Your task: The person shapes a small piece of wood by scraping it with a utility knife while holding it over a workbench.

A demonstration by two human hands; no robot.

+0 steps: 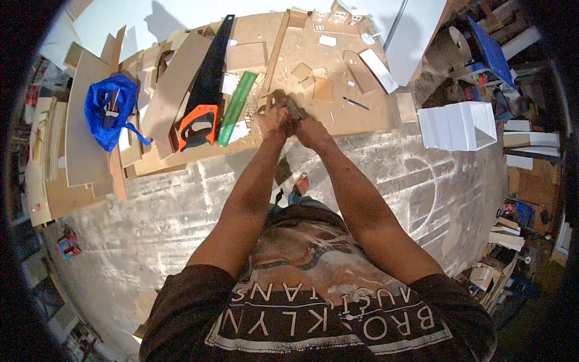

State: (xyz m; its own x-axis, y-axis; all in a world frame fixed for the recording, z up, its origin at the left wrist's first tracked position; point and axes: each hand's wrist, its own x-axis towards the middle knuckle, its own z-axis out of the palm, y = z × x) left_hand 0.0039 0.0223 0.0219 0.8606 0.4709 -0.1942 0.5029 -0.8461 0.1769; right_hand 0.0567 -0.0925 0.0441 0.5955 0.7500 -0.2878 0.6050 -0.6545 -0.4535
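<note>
Fig.: small brown board piece at frame centre-top, on the surface, w/ left hand pressing it flat, fingers closed over its edge. Right hand grips a small dark tool at the piece. Work appears mid-way: offcuts lie around, piece not yet set aside. Handsaw, green ruler left of hands; blue bag at upper left.

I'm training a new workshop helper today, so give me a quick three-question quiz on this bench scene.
1. True or false: the hand saw lies left of the green ruler.
2. What colour is the bag on the boards? A red, B blue, C white.
3. Both hands, left hand and right hand, meet at a small piece on the ____.

Key: 1 true; 2 B; 3 workbench.
</note>
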